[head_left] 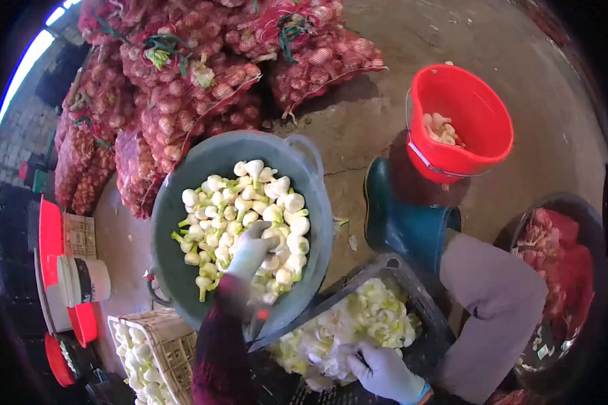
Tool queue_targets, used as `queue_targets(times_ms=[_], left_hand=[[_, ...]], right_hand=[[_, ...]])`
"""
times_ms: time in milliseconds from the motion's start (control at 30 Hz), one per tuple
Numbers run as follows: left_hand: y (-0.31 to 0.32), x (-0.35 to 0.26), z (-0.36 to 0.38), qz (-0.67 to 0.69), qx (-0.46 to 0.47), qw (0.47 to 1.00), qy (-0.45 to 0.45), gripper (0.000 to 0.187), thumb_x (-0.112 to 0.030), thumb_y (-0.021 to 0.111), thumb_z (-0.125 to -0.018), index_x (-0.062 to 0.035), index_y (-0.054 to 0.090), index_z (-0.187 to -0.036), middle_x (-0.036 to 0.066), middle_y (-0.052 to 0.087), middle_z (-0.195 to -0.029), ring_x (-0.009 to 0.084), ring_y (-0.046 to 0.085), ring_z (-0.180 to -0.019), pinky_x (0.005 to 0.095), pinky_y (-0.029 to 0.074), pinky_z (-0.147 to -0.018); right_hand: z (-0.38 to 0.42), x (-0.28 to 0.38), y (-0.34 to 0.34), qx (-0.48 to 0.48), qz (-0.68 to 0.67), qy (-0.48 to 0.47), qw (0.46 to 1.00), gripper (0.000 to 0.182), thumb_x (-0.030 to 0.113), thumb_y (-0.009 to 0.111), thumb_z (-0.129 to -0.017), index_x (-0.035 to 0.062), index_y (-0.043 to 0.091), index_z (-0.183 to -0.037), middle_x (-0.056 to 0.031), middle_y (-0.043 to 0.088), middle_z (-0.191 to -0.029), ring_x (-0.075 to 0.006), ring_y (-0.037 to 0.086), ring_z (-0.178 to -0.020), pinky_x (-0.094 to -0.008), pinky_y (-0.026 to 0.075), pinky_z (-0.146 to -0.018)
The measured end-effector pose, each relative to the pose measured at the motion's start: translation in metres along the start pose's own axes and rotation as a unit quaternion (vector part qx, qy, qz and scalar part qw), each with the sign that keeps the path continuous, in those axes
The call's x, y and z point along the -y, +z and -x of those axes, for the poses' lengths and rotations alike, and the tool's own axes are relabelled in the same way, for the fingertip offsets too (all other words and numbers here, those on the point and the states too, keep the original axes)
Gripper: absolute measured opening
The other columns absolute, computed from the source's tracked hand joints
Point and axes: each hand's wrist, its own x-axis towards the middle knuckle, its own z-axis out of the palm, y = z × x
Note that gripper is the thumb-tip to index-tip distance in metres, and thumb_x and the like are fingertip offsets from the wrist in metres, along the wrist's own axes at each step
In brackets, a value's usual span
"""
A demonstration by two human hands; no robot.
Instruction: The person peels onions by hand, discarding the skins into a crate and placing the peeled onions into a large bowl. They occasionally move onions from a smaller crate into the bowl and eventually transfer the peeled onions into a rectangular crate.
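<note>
My left hand (pixel 248 251), in a pale glove, reaches into a big grey-green tub (pixel 172 270) heaped with white bulbs (pixel 216 209) that have short green stems. Its fingers curl around one white bulb (pixel 275 237) near the middle of the heap. Lower right, my right hand (pixel 389 375), gloved in white, is over a black crate (pixel 429 304) full of pale green and white peelings (pixel 378 314). Thumb and forefinger point left above the peelings, their tips blurred by motion; I cannot tell whether they hold anything.
Red mesh sacks (pixel 189 101) of pinkish bulbs are piled behind the tub. A red bucket (pixel 476 88) with a few bulbs stands beyond my green boot (pixel 412 219). A cream crate (pixel 159 324) of white bulbs stands at left, a dark tub (pixel 584 223) holding red netting at right.
</note>
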Motion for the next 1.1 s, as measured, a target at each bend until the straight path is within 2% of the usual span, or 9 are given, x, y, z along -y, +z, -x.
queue_targets(times_ms=[100, 200, 300, 367, 633, 700, 733, 833, 1100], left_hand=[[0.001, -0.035, 0.099, 0.367, 0.009, 0.930, -0.006, 0.048, -0.014, 0.062, -0.086, 0.0041, 0.046, -0.128, 0.011, 0.062, -0.104, 0.0166, 0.062, -0.081, 0.0269, 0.050, -0.065], [0.021, 0.038, 0.164, 0.411, -0.016, 0.906, 0.102, 0.045, -0.023, 0.062, -0.090, 0.0041, 0.049, -0.124, 0.011, 0.062, -0.105, 0.0171, 0.060, -0.079, 0.0254, 0.049, -0.064], [0.059, 0.017, 0.246, 0.571, 0.015, 0.821, 0.026, 0.038, -0.028, 0.061, -0.091, 0.0016, 0.054, -0.115, 0.010, 0.062, -0.095, 0.0191, 0.059, -0.076, 0.0293, 0.048, -0.068], [0.078, 0.022, 0.277, 0.614, 0.028, 0.788, 0.023, 0.034, -0.034, 0.061, -0.090, -0.0021, 0.058, -0.102, 0.008, 0.062, -0.092, 0.0193, 0.058, -0.077, 0.0317, 0.046, -0.068], [0.102, 0.036, 0.312, 0.603, -0.086, 0.793, 0.005, 0.035, -0.027, 0.066, -0.087, 0.0004, 0.060, -0.108, 0.007, 0.064, -0.090, 0.0166, 0.058, -0.074, 0.0275, 0.045, -0.066], [0.098, 0.039, 0.314, 0.599, -0.017, 0.800, 0.026, 0.036, -0.027, 0.066, -0.087, 0.0014, 0.060, -0.108, 0.008, 0.064, -0.092, 0.0169, 0.059, -0.075, 0.0276, 0.046, -0.066], [0.100, 0.040, 0.314, 0.596, -0.028, 0.802, 0.030, 0.038, -0.027, 0.066, -0.087, 0.0024, 0.059, -0.110, 0.009, 0.064, -0.095, 0.0179, 0.060, -0.076, 0.0279, 0.047, -0.067], [0.101, 0.042, 0.317, 0.566, -0.036, 0.823, 0.007, 0.052, -0.036, 0.065, -0.086, 0.0027, 0.054, -0.120, 0.008, 0.061, -0.092, 0.0146, 0.051, -0.067, 0.0266, 0.044, -0.059], [0.108, 0.018, 0.318, 0.432, -0.107, 0.895, -0.016, 0.071, -0.036, 0.071, -0.082, 0.0038, 0.044, -0.134, 0.011, 0.062, -0.107, 0.0183, 0.061, -0.085, 0.0266, 0.050, -0.068]], right_hand=[[-0.013, 0.002, 0.005, -0.081, -0.048, -0.218, 0.971, 0.031, 0.024, 0.053, -0.094, 0.0034, 0.060, -0.117, -0.0193, 0.062, -0.070, -0.0371, 0.063, -0.065, -0.0406, 0.049, -0.057], [0.001, 0.006, 0.016, -0.064, -0.085, -0.165, 0.980, 0.041, 0.026, 0.052, -0.095, 0.0043, 0.053, -0.130, -0.0201, 0.062, -0.070, -0.0368, 0.063, -0.064, -0.0409, 0.049, -0.057], [0.013, 0.021, 0.014, -0.003, 0.053, -0.126, 0.991, 0.048, 0.030, 0.053, -0.095, 0.0133, 0.045, -0.139, -0.0141, 0.062, -0.064, -0.0348, 0.062, -0.060, -0.0426, 0.048, -0.056], [0.019, 0.005, 0.027, -0.017, 0.114, -0.240, 0.964, 0.048, 0.031, 0.051, -0.095, 0.0138, 0.045, -0.139, -0.0148, 0.061, -0.063, -0.0339, 0.062, -0.059, -0.0448, 0.046, -0.054], [0.042, -0.018, 0.046, 0.044, 0.141, -0.211, 0.966, 0.042, 0.029, 0.050, -0.096, 0.0087, 0.051, -0.133, -0.0183, 0.064, -0.074, -0.0345, 0.063, -0.065, -0.0432, 0.050, -0.061], [0.034, -0.032, 0.057, -0.032, -0.089, -0.224, 0.970, 0.031, 0.024, 0.054, -0.096, 0.0024, 0.060, -0.117, -0.0142, 0.067, -0.081, -0.0245, 0.064, -0.069, -0.0384, 0.049, -0.061], [0.032, -0.020, 0.043, 0.122, -0.218, 0.009, 0.968, 0.029, 0.023, 0.054, -0.097, 0.0002, 0.061, -0.113, -0.0066, 0.065, -0.084, -0.0137, 0.061, -0.074, -0.0305, 0.049, -0.064], [0.031, -0.003, 0.007, 0.207, -0.267, 0.086, 0.937, 0.029, 0.024, 0.054, -0.097, -0.0003, 0.062, -0.110, -0.0045, 0.062, -0.083, -0.0097, 0.058, -0.073, -0.0260, 0.048, -0.063], [0.034, -0.011, 0.015, 0.044, 0.007, -0.254, 0.966, 0.018, 0.012, 0.068, -0.086, -0.0039, 0.063, -0.093, -0.0113, 0.063, -0.085, -0.0162, 0.062, -0.073, -0.0321, 0.049, -0.063]])
